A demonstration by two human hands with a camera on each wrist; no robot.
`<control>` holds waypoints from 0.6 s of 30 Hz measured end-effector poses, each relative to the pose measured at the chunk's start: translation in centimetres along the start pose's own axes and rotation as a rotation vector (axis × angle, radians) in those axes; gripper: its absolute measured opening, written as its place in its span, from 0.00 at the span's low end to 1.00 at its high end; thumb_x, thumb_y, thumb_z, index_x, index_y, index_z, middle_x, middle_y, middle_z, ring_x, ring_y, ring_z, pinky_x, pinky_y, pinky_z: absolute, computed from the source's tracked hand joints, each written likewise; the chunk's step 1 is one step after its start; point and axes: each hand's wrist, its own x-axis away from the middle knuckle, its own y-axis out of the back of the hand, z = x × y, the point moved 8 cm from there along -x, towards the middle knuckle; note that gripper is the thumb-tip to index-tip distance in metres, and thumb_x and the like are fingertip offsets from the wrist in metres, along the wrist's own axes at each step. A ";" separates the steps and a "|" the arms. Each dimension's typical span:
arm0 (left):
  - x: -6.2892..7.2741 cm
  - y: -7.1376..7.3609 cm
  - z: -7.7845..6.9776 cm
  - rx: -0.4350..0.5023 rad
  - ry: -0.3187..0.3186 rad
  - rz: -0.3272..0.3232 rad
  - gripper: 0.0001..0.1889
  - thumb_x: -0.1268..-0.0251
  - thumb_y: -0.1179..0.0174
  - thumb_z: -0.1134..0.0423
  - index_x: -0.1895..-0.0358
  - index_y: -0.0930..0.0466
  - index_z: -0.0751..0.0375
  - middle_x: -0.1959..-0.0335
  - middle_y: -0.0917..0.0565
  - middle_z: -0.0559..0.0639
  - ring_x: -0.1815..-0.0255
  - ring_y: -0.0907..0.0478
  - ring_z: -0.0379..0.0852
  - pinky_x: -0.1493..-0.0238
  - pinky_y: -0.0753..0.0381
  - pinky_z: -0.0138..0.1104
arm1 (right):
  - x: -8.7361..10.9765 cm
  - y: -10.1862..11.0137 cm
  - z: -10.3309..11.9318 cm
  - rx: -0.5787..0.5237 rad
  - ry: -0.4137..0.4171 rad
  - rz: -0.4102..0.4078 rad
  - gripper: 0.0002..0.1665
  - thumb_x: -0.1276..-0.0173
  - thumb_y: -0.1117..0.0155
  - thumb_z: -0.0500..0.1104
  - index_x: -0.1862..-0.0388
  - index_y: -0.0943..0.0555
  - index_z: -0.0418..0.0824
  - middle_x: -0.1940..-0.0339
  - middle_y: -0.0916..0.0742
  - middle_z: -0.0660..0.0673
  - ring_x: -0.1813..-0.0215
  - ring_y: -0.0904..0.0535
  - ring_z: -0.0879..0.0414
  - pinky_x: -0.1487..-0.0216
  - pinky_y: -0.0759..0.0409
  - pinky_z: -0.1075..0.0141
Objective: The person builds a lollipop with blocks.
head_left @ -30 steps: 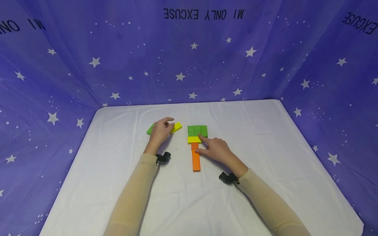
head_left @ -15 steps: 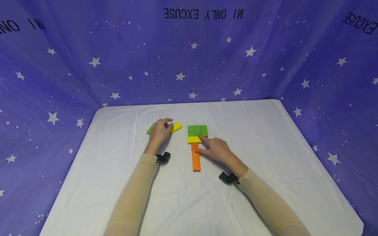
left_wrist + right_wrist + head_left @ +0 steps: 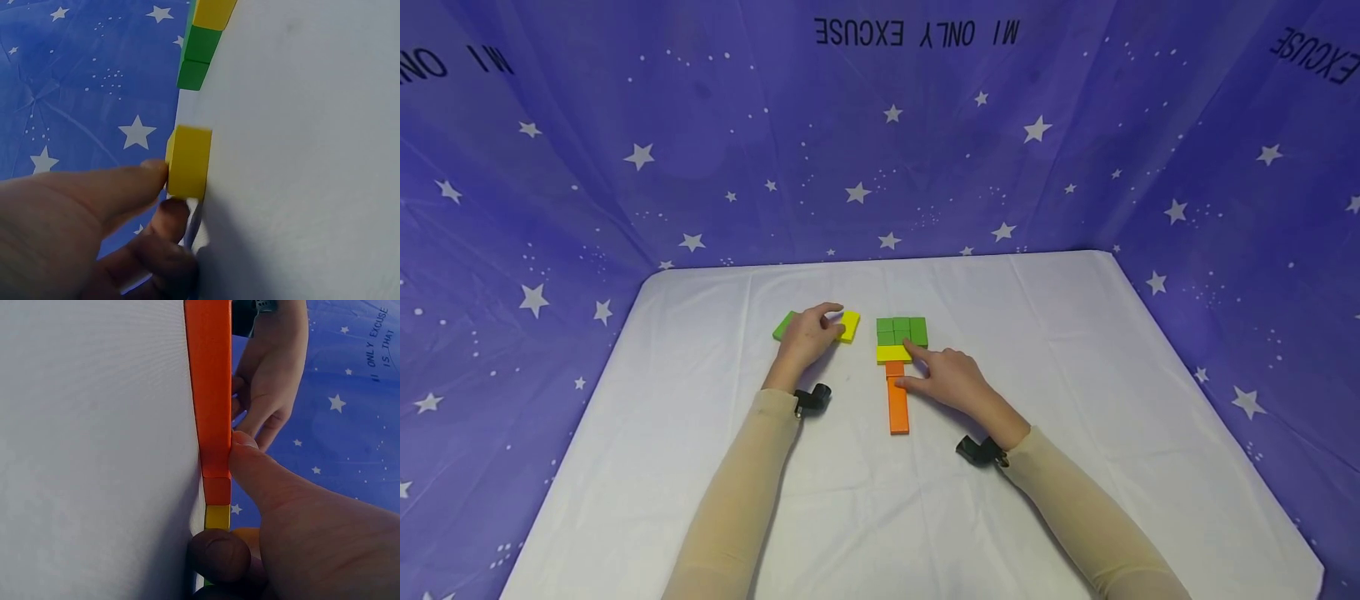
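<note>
At the left, my left hand (image 3: 808, 337) pinches a loose yellow block (image 3: 190, 162) at its near end with thumb and finger; the block lies on the white cloth. A green block (image 3: 783, 326) shows partly from behind this hand. My right hand (image 3: 951, 379) rests at the side of a flat row of blocks. Its index fingertip touches the corner where a yellow block (image 3: 890, 355) meets several green blocks (image 3: 892, 327). Its thumb rests on the long orange block (image 3: 898, 414), just below a short orange block (image 3: 894, 368).
White cloth covers the table (image 3: 1037, 333). Purple star-printed curtains (image 3: 887, 167) surround its back and sides. Each wrist carries a small black camera, the left wrist camera (image 3: 814, 400) and the right wrist camera (image 3: 977, 451).
The loose yellow block under the left hand has turned to stand more upright in the head view, and the left hand has shifted slightly with it. My right hand stays in place.
</note>
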 end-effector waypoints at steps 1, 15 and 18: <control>0.0 -0.1 0.0 0.001 -0.004 0.013 0.24 0.34 0.36 0.54 0.34 0.24 0.48 0.65 0.20 0.48 0.69 0.27 0.47 0.65 0.30 0.39 | 0.0 0.0 0.0 -0.002 0.000 0.000 0.52 0.42 0.40 0.76 0.24 0.34 0.53 0.89 0.36 0.52 0.84 0.44 0.56 0.80 0.44 0.62; 0.0 -0.8 0.1 0.038 -0.049 0.182 0.38 0.45 0.27 0.57 0.29 0.31 0.51 0.65 0.21 0.49 0.67 0.27 0.47 0.62 0.30 0.40 | -0.1 -0.1 0.0 -0.013 0.006 -0.002 0.51 0.41 0.39 0.75 0.24 0.34 0.53 0.89 0.36 0.52 0.84 0.43 0.56 0.79 0.45 0.62; 0.1 -0.8 0.0 0.037 -0.060 0.176 0.36 0.44 0.28 0.59 0.30 0.30 0.52 0.66 0.21 0.49 0.68 0.27 0.46 0.63 0.30 0.39 | 0.0 0.0 0.1 -0.016 0.008 -0.001 0.51 0.41 0.38 0.75 0.24 0.34 0.52 0.89 0.36 0.52 0.85 0.44 0.56 0.79 0.45 0.63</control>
